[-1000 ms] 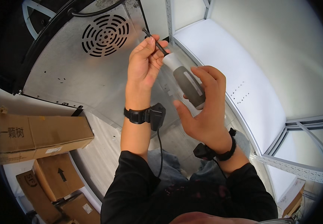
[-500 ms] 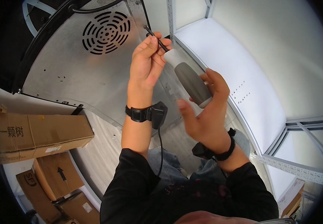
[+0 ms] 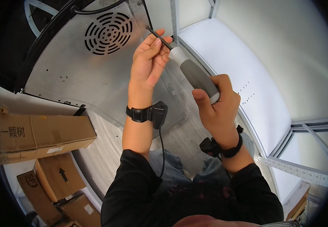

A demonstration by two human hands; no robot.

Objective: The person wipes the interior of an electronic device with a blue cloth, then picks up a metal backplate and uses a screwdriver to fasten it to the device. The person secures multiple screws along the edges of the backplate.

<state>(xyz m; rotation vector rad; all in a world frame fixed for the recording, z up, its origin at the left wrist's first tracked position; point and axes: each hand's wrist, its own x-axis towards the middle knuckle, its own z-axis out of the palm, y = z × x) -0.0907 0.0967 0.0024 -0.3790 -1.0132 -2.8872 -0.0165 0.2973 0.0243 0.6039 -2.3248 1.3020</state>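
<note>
Nearest my camera are the black sleeves (image 3: 133,181), and past them each wrist wears a black strap: the left strap (image 3: 148,114) with a lead (image 3: 162,153) trailing down, the right strap (image 3: 234,149) fastened above bare skin, which leaves all the fingers free. Beyond, I have the right hand (image 3: 218,104) curled round the butt of the grey screwdriver (image 3: 197,75), thumb on the near side, fingers behind; how firmly they squeeze, I can't tell from here. I read that hold on the thick end as one for twisting and pushing along the tool's line. Further up, the left hand (image 3: 148,56) pinches the thin dark shaft (image 3: 166,44) between thumb and fingers, its grip narrow, probably to steady the tool and stop the tip wandering. The screwdriver slants up and left, its tip at the right edge of the metal panel (image 3: 92,81), though I can't make out what sits under it. The slotted vent (image 3: 109,34) lies left of the tip, and a black cable (image 3: 95,14) crosses above. Out at the sides, cartons (image 3: 61,130) are stacked left, and a white shelf (image 3: 234,56) runs along the right.
</note>
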